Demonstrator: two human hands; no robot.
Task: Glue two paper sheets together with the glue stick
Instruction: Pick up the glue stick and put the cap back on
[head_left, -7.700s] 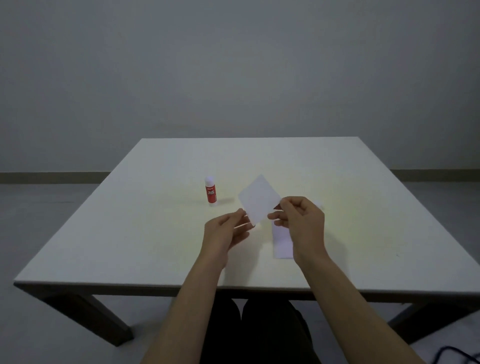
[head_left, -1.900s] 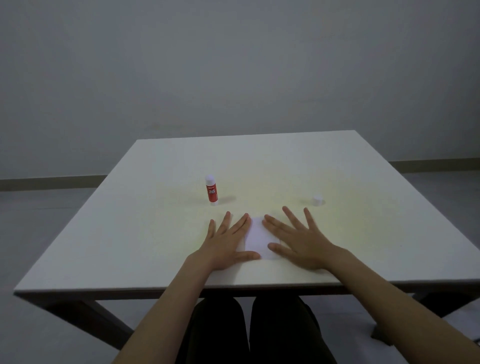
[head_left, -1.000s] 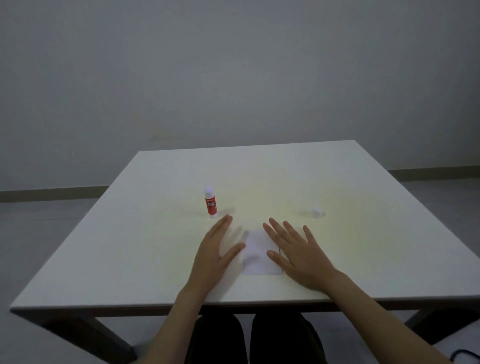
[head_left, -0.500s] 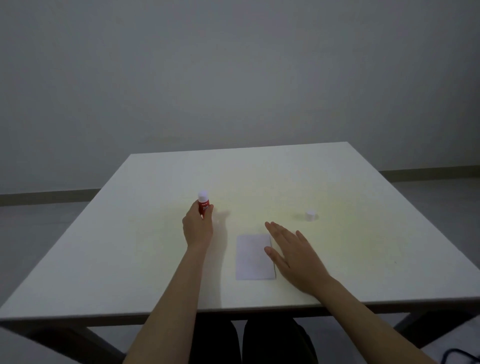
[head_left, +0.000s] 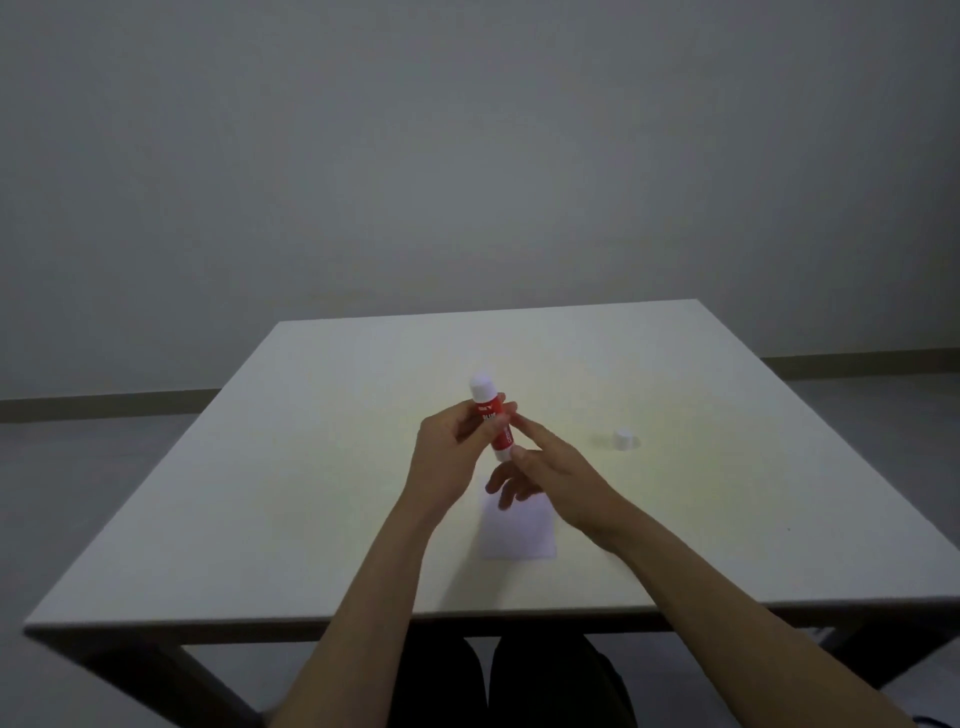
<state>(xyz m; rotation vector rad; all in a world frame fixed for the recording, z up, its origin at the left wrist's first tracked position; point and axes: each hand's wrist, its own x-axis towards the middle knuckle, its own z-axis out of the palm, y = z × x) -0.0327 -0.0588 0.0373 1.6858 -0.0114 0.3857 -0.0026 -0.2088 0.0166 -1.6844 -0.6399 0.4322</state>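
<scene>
A bare grey wall and a pale square counter (head_left: 311, 467) fill my view, dimly lit. Over the middle of it I have the glue stick (head_left: 492, 421) lifted clear of the surface, tilted slightly, its white end uppermost — a red barrel with white lettering too blurred to read. My left hand (head_left: 449, 457) is closed around the barrel; my right hand (head_left: 556, 475) reaches in with thumb and forefinger at the lower end, the other fingers loose, though I cannot tell whether it grips or merely touches. Below the hands lies white paper (head_left: 517, 530), flat on the counter; it reads as one rectangle, so I judge the sheets already stacked and joined. A small white cap (head_left: 622, 438) stands well apart to the right — what remains, I think, is recapping the stick.
</scene>
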